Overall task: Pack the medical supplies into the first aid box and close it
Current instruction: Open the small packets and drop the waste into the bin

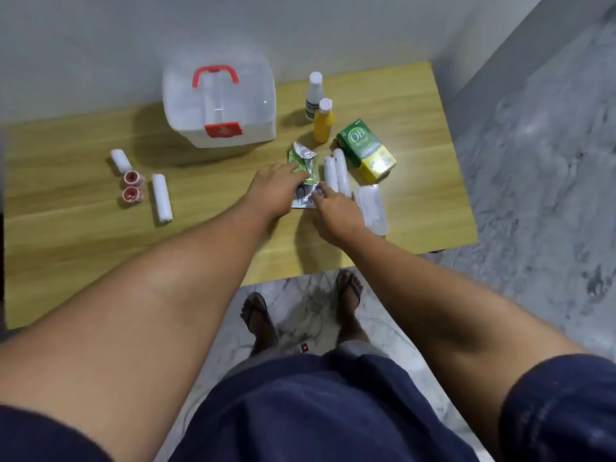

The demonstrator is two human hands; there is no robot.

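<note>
A closed translucent white first aid box (218, 106) with a red handle and red latch stands at the back of the wooden table (83, 261). In the middle lie crumpled foil pill strips (304, 161). My left hand (275, 190) rests on their left side and my right hand (335, 208) touches their lower end; whether either hand grips them I cannot tell. Two white bandage rolls (336, 173) lie just right of the strips, and a wrapped gauze pack (371, 208) lies beside my right hand. A green and yellow medicine carton (366, 150), a yellow bottle (323, 121) and a white bottle (314, 95) stand behind.
On the left lie two more bandage rolls (162, 198) (120, 160) and two small red tape rolls (132, 186). A white wall runs behind the table. The table's right and front edges drop to a grey marble floor (533, 195), where my sandalled feet stand.
</note>
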